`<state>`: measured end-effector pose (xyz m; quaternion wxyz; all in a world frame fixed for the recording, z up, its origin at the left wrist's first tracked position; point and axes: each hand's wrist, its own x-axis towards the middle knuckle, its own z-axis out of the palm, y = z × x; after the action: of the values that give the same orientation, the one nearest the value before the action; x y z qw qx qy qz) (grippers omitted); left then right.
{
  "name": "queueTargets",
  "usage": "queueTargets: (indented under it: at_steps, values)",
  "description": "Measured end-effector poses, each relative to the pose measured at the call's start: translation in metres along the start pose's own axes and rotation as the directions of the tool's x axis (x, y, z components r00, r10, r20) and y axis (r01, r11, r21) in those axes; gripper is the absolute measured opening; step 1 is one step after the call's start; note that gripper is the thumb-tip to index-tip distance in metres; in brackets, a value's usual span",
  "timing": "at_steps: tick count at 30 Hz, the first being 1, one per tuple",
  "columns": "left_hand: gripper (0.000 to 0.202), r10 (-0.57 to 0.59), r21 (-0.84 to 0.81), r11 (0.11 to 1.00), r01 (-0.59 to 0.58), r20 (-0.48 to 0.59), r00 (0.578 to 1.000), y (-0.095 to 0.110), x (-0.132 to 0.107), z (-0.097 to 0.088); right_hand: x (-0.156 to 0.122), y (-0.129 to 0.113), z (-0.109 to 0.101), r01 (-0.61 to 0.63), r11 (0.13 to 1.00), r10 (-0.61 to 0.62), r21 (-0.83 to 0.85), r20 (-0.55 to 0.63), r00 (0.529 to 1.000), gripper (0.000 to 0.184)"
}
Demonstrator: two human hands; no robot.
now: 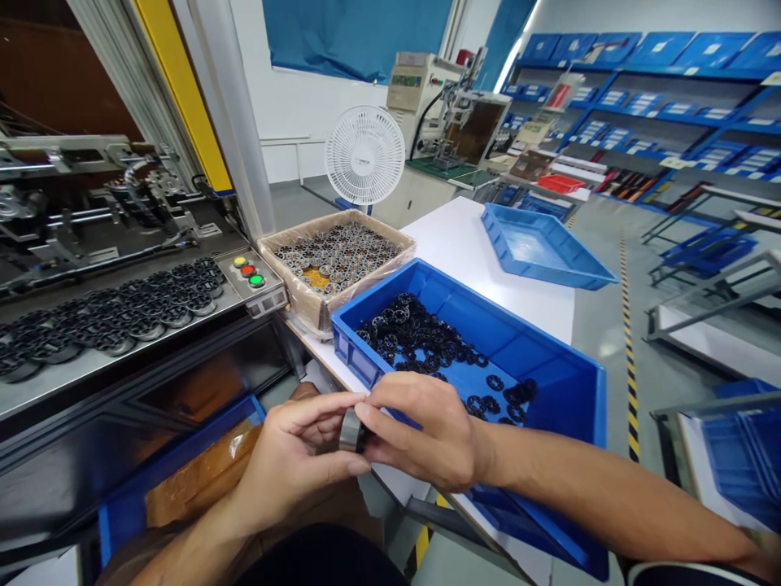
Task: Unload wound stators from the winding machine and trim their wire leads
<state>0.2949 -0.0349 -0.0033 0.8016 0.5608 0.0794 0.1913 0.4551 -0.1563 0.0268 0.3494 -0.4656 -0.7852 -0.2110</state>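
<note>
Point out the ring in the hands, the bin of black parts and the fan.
ring (352, 430), head view, grey outer band.
bin (518, 330), head view, inner far wall.
fan (364, 155), head view, grille centre.

At lower centre, the small ring (352, 430) looks like grey metal with a dull sheen. The blue bin (549, 358) at centre right is smooth, glossy plastic, and the black rings (421, 334) in it look matt. The box (305, 303) above it is rough brown cardboard holding shiny metallic parts (338, 252). At left, the machine shelf (91, 368) is brushed metal. The tabletop (451, 236) is smooth, matt white.
</note>
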Motion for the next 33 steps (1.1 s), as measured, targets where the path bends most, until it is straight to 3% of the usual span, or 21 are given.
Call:
queueTargets:
  at_steps: [4, 6, 7, 8, 9, 10, 12, 15, 17, 19, 23, 25, 28, 31, 33]
  values:
    - [0.045, 0.102, 0.368, 0.923, -0.112, 0.048, 0.994, -0.002, -0.007, 0.000, 0.000, 0.005, 0.003, 0.018, 1.000, -0.018, -0.009, 0.006, 1.000, 0.038]
    - [0.040, 0.156, 0.517, 0.839, -0.171, 0.073, 0.985, -0.001, -0.008, -0.003, -0.005, 0.027, 0.002, -0.090, 0.996, 0.090, 0.011, 0.004, 0.996, 0.045]
    - [0.037, 0.186, 0.566, 0.801, -0.194, 0.072, 0.980, -0.001, -0.007, -0.006, -0.009, 0.043, 0.000, -0.211, 0.978, 0.211, -0.006, 0.010, 0.977, 0.048]
    - [0.035, 0.211, 0.600, 0.773, -0.204, 0.060, 0.976, 0.000, -0.005, -0.010, -0.016, 0.063, -0.002, -0.362, 0.931, 0.363, -0.053, 0.007, 0.932, 0.048]
    - [0.032, 0.220, 0.616, 0.763, -0.197, 0.039, 0.975, 0.000, -0.003, -0.014, -0.024, 0.083, -0.004, -0.536, 0.832, 0.544, -0.142, 0.023, 0.838, 0.045]
    - [0.029, 0.203, 0.613, 0.773, -0.163, 0.004, 0.979, 0.000, -0.001, -0.018, -0.034, 0.103, -0.006, -0.664, 0.699, 0.703, -0.263, 0.086, 0.706, 0.040]
    - [0.027, 0.106, 0.550, 0.834, -0.037, -0.095, 0.990, -0.001, 0.003, -0.024, -0.056, 0.135, -0.005, -0.715, 0.604, 0.791, -0.353, 0.156, 0.591, 0.029]
    - [0.032, -0.007, 0.432, 0.897, 0.095, -0.202, 0.979, -0.002, 0.006, -0.029, -0.082, 0.156, 0.008, -0.694, 0.601, 0.799, -0.397, 0.295, 0.524, 0.018]
    - [0.033, 0.035, 0.458, 0.886, 0.074, -0.225, 0.974, -0.001, 0.005, -0.029, -0.092, 0.155, 0.021, -0.676, 0.608, 0.793, -0.416, 0.356, 0.495, 0.021]
    - [0.030, 0.127, 0.565, 0.825, 0.001, -0.187, 0.974, -0.001, 0.003, -0.028, -0.099, 0.149, 0.034, -0.669, 0.598, 0.800, -0.442, 0.383, 0.461, 0.025]
    - [0.040, 0.288, 0.771, 0.605, -0.199, 0.021, 0.957, -0.001, -0.003, -0.026, -0.110, 0.141, 0.047, -0.678, 0.546, 0.834, -0.492, 0.399, 0.381, 0.029]
    - [0.053, 0.323, 0.781, 0.584, -0.224, 0.030, 0.946, -0.003, -0.005, -0.026, -0.111, 0.143, 0.047, -0.689, 0.526, 0.846, -0.499, 0.393, 0.361, 0.028]
    - [0.047, 0.302, 0.682, 0.708, -0.180, -0.062, 0.951, -0.003, -0.009, -0.028, -0.098, 0.148, 0.040, -0.719, 0.499, 0.863, -0.483, 0.352, 0.362, 0.023]
    - [0.031, 0.301, 0.549, 0.812, -0.199, -0.102, 0.948, 0.000, -0.011, -0.030, -0.066, 0.136, 0.028, -0.752, 0.510, 0.860, -0.418, 0.281, 0.426, 0.015]
    - [0.031, 0.291, 0.463, 0.862, -0.206, -0.119, 0.949, 0.003, -0.011, -0.030, -0.041, 0.111, 0.019, -0.761, 0.548, 0.836, -0.348, 0.241, 0.492, 0.016]
